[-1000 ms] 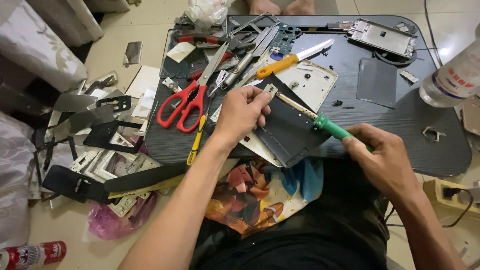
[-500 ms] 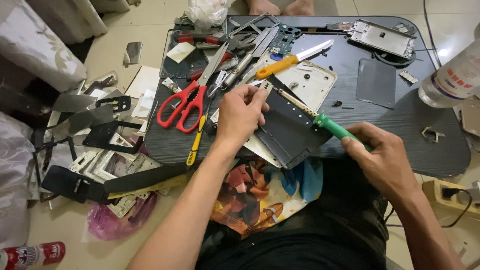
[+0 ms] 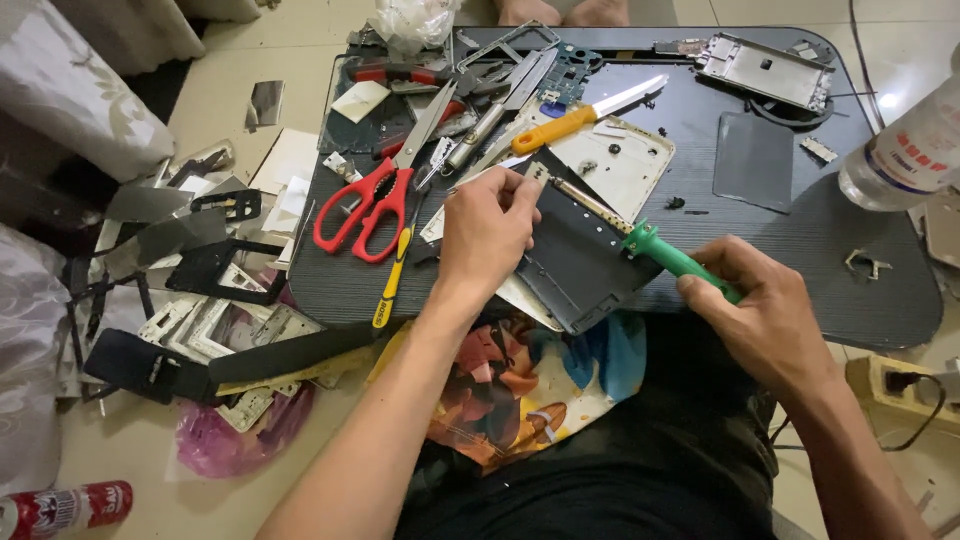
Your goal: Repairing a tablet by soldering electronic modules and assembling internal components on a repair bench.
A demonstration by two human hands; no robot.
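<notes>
Left hand (image 3: 488, 232) pinches dark panel (image 3: 585, 262); right hand (image 3: 765, 318) clamped on green-handled tool (image 3: 672, 256); red-labelled bottle (image 3: 905, 155) far right.

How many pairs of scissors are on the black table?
2 visible: red-handled scissors left of the left hand, and grey scissors behind them among the tools. The clutter may hide more.
</notes>
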